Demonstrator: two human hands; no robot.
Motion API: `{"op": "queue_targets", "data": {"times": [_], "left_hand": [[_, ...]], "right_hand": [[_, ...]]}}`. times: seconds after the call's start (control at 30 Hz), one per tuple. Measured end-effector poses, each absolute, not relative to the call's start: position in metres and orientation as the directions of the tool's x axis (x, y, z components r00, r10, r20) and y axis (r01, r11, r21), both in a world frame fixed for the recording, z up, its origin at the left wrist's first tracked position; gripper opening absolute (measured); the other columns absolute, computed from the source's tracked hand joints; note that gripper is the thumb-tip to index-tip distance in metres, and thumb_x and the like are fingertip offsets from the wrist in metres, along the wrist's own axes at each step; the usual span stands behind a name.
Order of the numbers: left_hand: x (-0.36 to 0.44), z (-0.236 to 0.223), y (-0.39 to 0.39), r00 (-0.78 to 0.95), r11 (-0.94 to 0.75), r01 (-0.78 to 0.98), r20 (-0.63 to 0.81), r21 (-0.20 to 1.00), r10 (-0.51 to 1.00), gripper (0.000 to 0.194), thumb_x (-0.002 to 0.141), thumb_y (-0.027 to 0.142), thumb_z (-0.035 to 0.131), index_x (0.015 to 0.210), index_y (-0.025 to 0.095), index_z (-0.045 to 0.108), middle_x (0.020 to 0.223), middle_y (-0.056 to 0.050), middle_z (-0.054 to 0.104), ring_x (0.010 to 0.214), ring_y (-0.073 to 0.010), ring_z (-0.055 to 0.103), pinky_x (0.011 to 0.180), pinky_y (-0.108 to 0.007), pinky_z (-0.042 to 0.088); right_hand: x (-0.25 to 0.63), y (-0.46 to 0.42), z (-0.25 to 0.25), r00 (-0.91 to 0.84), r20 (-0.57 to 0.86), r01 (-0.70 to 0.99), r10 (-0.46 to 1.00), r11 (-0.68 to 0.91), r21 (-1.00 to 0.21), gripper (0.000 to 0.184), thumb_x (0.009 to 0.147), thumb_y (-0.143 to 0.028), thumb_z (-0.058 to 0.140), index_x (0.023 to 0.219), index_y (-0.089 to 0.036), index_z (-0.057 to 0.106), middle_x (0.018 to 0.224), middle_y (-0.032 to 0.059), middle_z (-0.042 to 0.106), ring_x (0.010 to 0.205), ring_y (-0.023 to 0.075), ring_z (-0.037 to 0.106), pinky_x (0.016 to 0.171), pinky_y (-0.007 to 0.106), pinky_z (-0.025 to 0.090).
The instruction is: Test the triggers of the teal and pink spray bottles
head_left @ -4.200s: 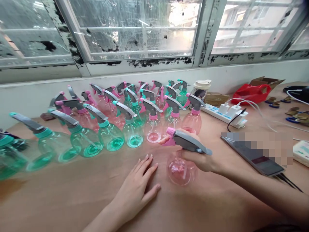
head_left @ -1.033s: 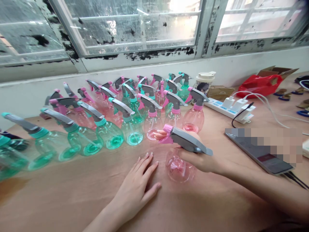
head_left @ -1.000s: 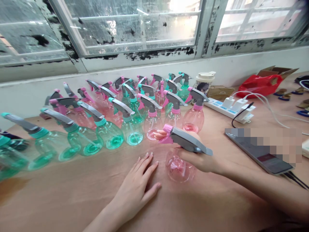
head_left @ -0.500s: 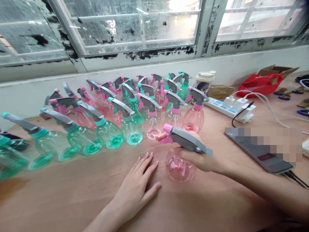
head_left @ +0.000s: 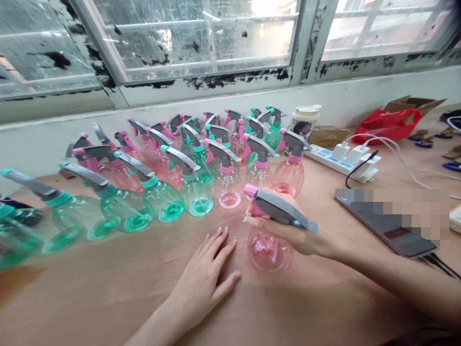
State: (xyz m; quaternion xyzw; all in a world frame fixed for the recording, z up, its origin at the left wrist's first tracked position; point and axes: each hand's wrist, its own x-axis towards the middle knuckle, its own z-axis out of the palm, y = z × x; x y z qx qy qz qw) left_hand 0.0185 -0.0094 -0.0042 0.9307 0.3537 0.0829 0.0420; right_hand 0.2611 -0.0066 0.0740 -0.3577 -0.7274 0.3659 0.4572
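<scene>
- Pink spray bottle (head_left: 270, 254): lower centre-right of frame, upright, nozzle facing left.
- Right hand (head_left: 304, 236): fingers (head_left: 252, 221) closed round the neck, gripping it and wrapped over the pink trigger (head_left: 256, 209).
- Left hand (head_left: 201, 276): lower centre, palm down on table (head_left: 108, 298), fingers outstretched and holding nothing, just beside the bottle.
- Front row of standing spray bottles (head_left: 200, 197): left edge to centre, green ones left, pink-collared ones right.
- More pink and green sprayers crowd behind, centre of frame.
- Lidded cup (head_left: 306, 120): upper right of centre.
- White power strip (head_left: 342, 161): right of centre, plugs in.
- Phone (head_left: 383, 228): right, partly pixelated.
- Red bag (head_left: 387, 126): upper right.
- Windows (head_left: 205, 43): across top.
</scene>
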Motion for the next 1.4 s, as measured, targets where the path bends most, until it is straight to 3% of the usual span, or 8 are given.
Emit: {"op": "queue_targets", "data": {"times": [0.1, 0.17, 0.33, 0.57, 0.9, 1.2, 1.3, 1.4], "left_hand": [[0.018, -0.004, -0.009, 0.738, -0.747, 0.651, 0.119, 0.136, 0.664, 0.053, 0.098, 0.045, 0.046, 0.144, 0.019, 0.043, 0.156, -0.014, 0.036, 0.144, -0.0308, 0.033, 0.114, -0.056, 0.035], [0.018, -0.004, -0.01, 0.739, -0.747, 0.649, 0.116, 0.145, 0.664, 0.053, 0.098, 0.046, 0.046, 0.144, 0.019, 0.043, 0.156, -0.014, 0.035, 0.144, -0.0317, 0.032, 0.113, -0.057, 0.035], [0.018, -0.006, -0.01, 0.74, -0.747, 0.65, 0.106, 0.142, 0.664, 0.054, 0.099, 0.046, 0.045, 0.145, 0.018, 0.042, 0.157, -0.014, 0.033, 0.144, -0.0324, 0.031, 0.113, -0.059, 0.034], [0.018, -0.005, -0.009, 0.738, -0.746, 0.649, 0.116, 0.148, 0.665, 0.053, 0.098, 0.045, 0.045, 0.144, 0.019, 0.042, 0.157, -0.014, 0.034, 0.144, -0.0321, 0.032, 0.113, -0.057, 0.034], [0.019, -0.004, -0.01, 0.744, -0.753, 0.647, 0.118, 0.121, 0.658, 0.053, 0.098, 0.046, 0.045, 0.144, 0.019, 0.043, 0.156, -0.015, 0.034, 0.144, -0.0312, 0.032, 0.113, -0.057, 0.035], [0.018, -0.004, -0.01, 0.751, -0.761, 0.64, 0.12, 0.108, 0.649, 0.053, 0.099, 0.045, 0.044, 0.144, 0.018, 0.043, 0.156, -0.016, 0.035, 0.144, -0.0313, 0.032, 0.112, -0.058, 0.036], [0.019, -0.004, -0.01, 0.753, -0.762, 0.639, 0.119, 0.105, 0.648, 0.053, 0.099, 0.046, 0.043, 0.144, 0.017, 0.043, 0.156, -0.016, 0.035, 0.144, -0.0315, 0.032, 0.112, -0.058, 0.036], [0.019, -0.003, -0.01, 0.751, -0.76, 0.642, 0.117, 0.106, 0.65, 0.053, 0.099, 0.045, 0.043, 0.144, 0.017, 0.043, 0.156, -0.016, 0.035, 0.144, -0.0317, 0.032, 0.112, -0.059, 0.036]], "right_hand": [[0.261, -0.006, 0.072, -0.316, 0.413, 0.193, 0.854, 0.484, -0.854, 0.006, 0.087, -0.025, 0.062, 0.087, -0.022, 0.057, 0.063, -0.0069, 0.045, 0.052, 0.0096, 0.04, 0.052, 0.023, 0.041], [0.262, -0.005, 0.067, -0.313, 0.435, 0.18, 0.844, 0.502, -0.846, 0.012, 0.087, -0.024, 0.062, 0.099, -0.022, 0.06, 0.068, -0.0056, 0.053, 0.051, 0.0097, 0.043, 0.054, 0.024, 0.045], [0.263, -0.003, 0.058, -0.312, 0.503, 0.138, 0.806, 0.563, -0.815, 0.031, 0.087, -0.027, 0.062, 0.118, -0.022, 0.06, 0.096, 0.0031, 0.066, 0.078, 0.018, 0.062, 0.072, 0.033, 0.055], [0.262, -0.007, 0.066, -0.272, 0.478, 0.258, 0.835, 0.542, -0.8, 0.022, 0.087, -0.028, 0.061, 0.108, -0.023, 0.062, 0.082, 0.0025, 0.065, 0.082, 0.0229, 0.065, 0.071, 0.035, 0.057], [0.263, -0.006, 0.062, -0.233, 0.49, 0.32, 0.84, 0.542, -0.777, 0.007, 0.085, -0.025, 0.062, 0.09, -0.022, 0.061, 0.075, 0.0001, 0.063, 0.078, 0.0218, 0.065, 0.072, 0.035, 0.058], [0.263, -0.005, 0.065, -0.298, 0.526, 0.275, 0.797, 0.599, -0.752, 0.037, 0.085, -0.021, 0.056, 0.121, -0.025, 0.06, 0.095, 0.0035, 0.071, 0.092, 0.0254, 0.067, 0.084, 0.04, 0.055], [0.263, -0.004, 0.067, -0.321, 0.54, 0.227, 0.778, 0.617, -0.754, 0.042, 0.082, -0.016, 0.054, 0.122, -0.025, 0.06, 0.099, 0.0029, 0.07, 0.087, 0.0226, 0.066, 0.081, 0.037, 0.054], [0.264, -0.004, 0.069, -0.344, 0.519, 0.197, 0.782, 0.601, -0.775, 0.042, 0.079, -0.011, 0.053, 0.117, -0.025, 0.062, 0.091, 0.0003, 0.067, 0.071, 0.017, 0.062, 0.07, 0.031, 0.053]]}}
